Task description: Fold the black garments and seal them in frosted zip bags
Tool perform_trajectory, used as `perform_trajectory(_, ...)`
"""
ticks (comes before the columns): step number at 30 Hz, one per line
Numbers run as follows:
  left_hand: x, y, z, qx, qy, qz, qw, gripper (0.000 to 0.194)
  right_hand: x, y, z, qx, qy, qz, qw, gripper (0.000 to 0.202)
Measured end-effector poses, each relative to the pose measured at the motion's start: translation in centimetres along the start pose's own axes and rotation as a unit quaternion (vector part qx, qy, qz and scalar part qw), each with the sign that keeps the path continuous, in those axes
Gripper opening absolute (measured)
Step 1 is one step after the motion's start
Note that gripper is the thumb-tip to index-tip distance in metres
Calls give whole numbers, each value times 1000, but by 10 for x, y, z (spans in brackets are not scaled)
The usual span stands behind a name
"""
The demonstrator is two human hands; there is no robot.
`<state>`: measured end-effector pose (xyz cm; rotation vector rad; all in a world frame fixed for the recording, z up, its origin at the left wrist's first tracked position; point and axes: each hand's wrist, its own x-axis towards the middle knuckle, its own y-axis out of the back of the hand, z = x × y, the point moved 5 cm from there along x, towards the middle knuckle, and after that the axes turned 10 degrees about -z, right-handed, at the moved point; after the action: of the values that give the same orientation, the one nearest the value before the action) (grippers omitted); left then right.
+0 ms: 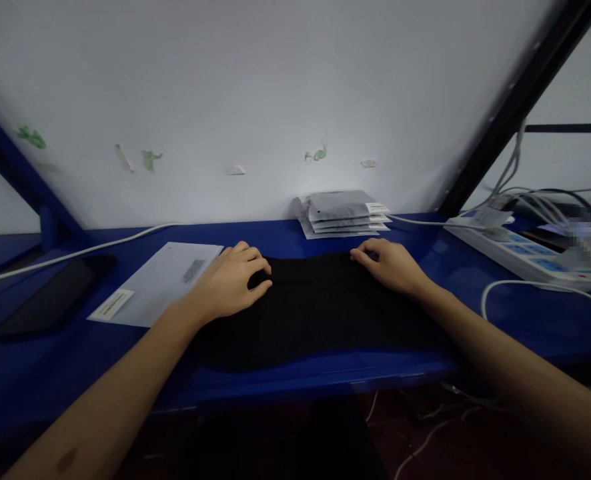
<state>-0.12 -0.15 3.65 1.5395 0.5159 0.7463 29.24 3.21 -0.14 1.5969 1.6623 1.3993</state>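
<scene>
A piece of black cloth point(310, 313) lies spread across the front of the blue table, its near edge slightly wavy. My left hand point(233, 279) rests on its left end, fingers bent, with a gap between thumb and forefinger. At the far right edge of the cloth, my right hand point(389, 263) has its thumb and forefinger brought together on the fabric. Beside and partly under my left hand lies a flat, pale plastic bag point(163, 283) with a white label and small print.
Against the wall sits a stack of packed grey plastic bags point(345, 212). A dark phone-like slab point(55, 297) lies at the left. On the right stands a white power strip point(520, 253) with several cables. A white cable point(90, 250) crosses the blue table point(295, 383).
</scene>
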Motion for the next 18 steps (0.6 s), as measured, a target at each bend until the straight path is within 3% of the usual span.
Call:
perform_trajectory(9, 0, 1, 0, 17, 7, 2, 1000, 17, -2, 2, -3, -2, 14, 0, 1000, 31)
perform_trajectory(15, 2, 0, -9, 16, 34, -1, 999, 19, -10, 4, -5, 18, 80, -76, 994, 26)
perform_trajectory(18, 2, 0, -14, 15, 46, -3, 999, 19, -11, 4, -1, 7, 85, -84, 993, 24)
